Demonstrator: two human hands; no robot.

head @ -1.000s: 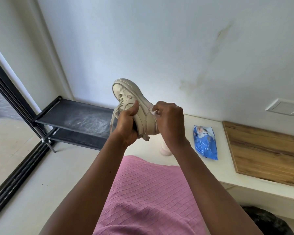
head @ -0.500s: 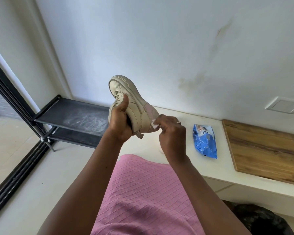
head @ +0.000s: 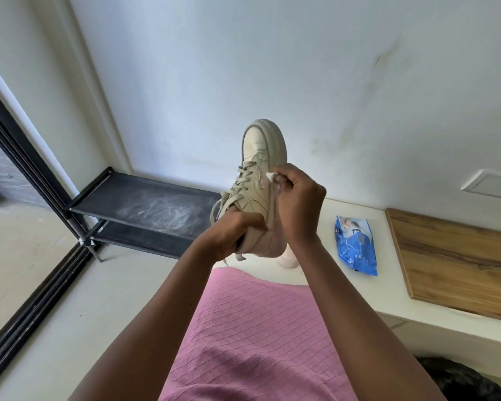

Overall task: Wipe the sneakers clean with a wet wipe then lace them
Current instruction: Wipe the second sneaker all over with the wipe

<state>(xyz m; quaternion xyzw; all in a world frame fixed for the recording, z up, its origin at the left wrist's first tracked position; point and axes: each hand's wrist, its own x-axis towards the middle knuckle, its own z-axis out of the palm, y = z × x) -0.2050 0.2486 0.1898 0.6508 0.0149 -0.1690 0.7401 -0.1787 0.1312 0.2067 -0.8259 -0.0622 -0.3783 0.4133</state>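
I observe my left hand (head: 232,230) gripping the sneaker (head: 261,157) by the heel, toe up, above the table's (head: 388,299) left end. My right hand (head: 298,198) pinches a wipe (head: 270,177) against its side.

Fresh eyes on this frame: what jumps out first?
The beige sneaker is held up at centre, toe pointing up: the left hand grips its heel end while the right hand pinches a white wet wipe against its side. Next come the blue wipes pack lying on the white ledge to the right, and the black shoe rack at the left.
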